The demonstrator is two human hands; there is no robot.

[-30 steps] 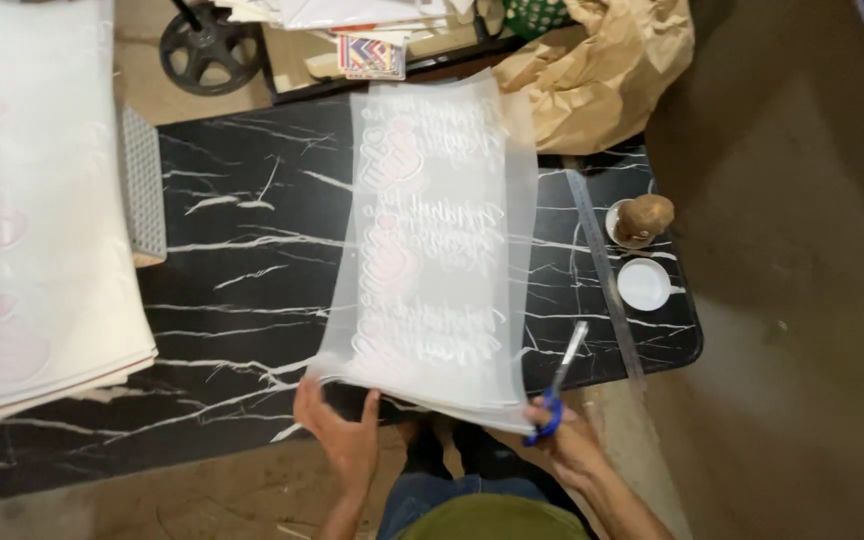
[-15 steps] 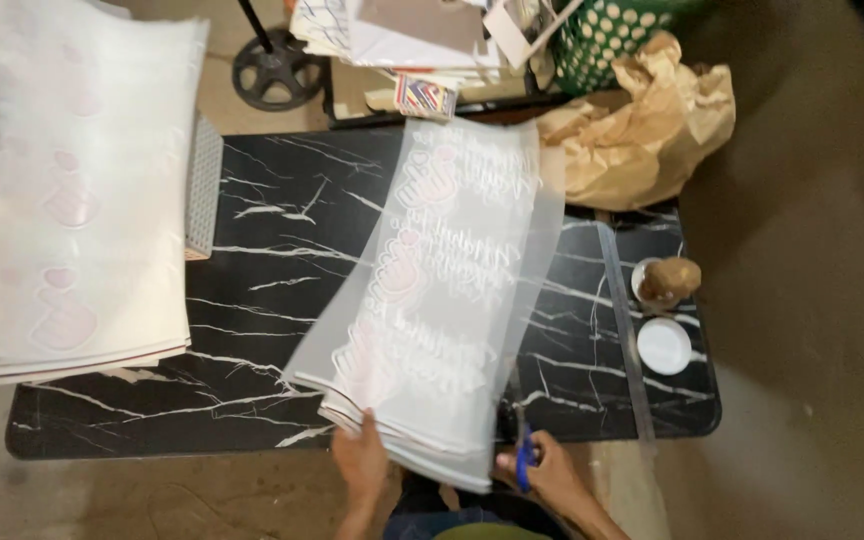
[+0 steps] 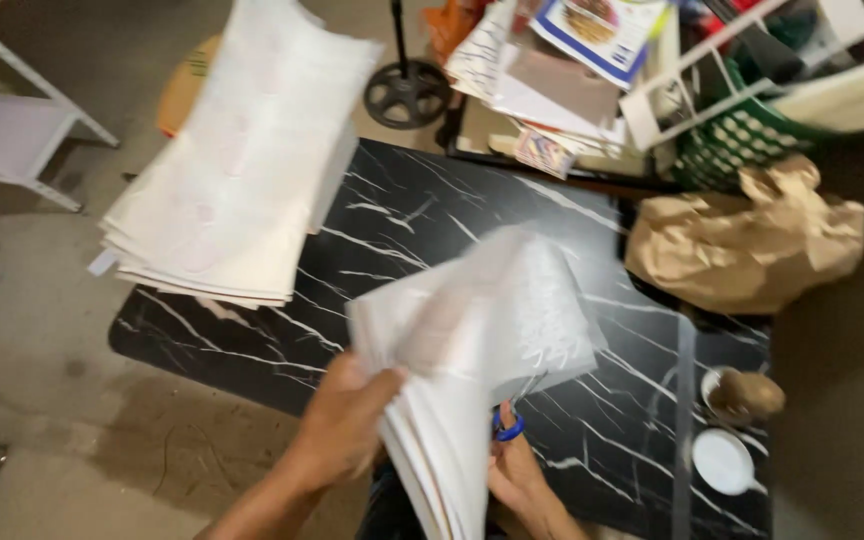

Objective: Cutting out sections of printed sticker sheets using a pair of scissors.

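My left hand grips the near edge of a bundle of white translucent sheets, lifted off the black marble-pattern table and bent upward, blurred by motion. My right hand is under the bundle's right side, holding blue-handled scissors; most of the scissors are hidden by the sheets. A thick stack of similar white sheets lies over the table's left end.
A crumpled brown paper bag sits at the table's far right. A long clear ruler, a white lid and a small brown cup lie near the right edge. Behind: papers, a green basket, a black stand base.
The sheets that lay flat across the table have been gathered and lifted by my left hand. The view has swung left and closer; my right hand still holds the scissors.
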